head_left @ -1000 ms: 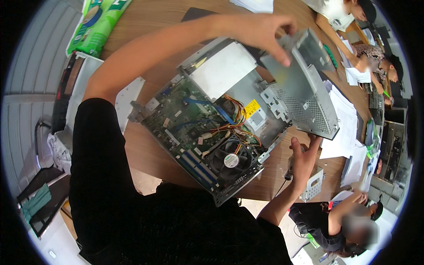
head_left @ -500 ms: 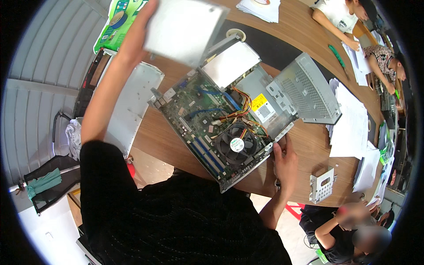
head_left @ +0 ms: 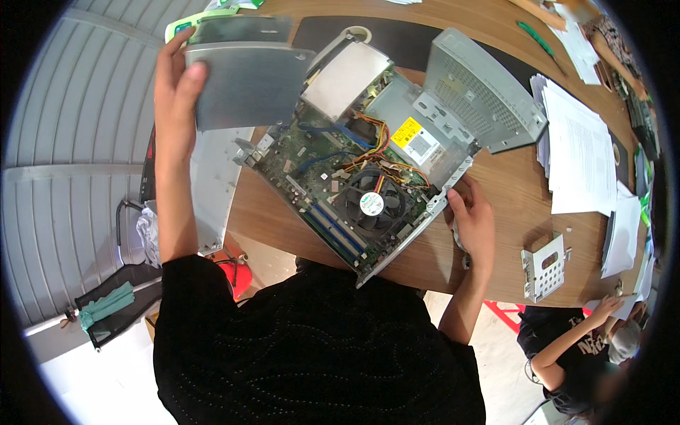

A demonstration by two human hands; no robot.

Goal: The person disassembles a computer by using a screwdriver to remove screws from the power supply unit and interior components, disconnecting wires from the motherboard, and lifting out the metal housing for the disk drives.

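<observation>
Head view: left hand grips a flat grey optical drive by its edge, raised over the table's far-left corner beside the open desktop computer case. Right hand rests loosely curled against the case's near right edge on the wooden table, holding nothing.

left fingers mostly behind metal drive, table cut off
</observation>
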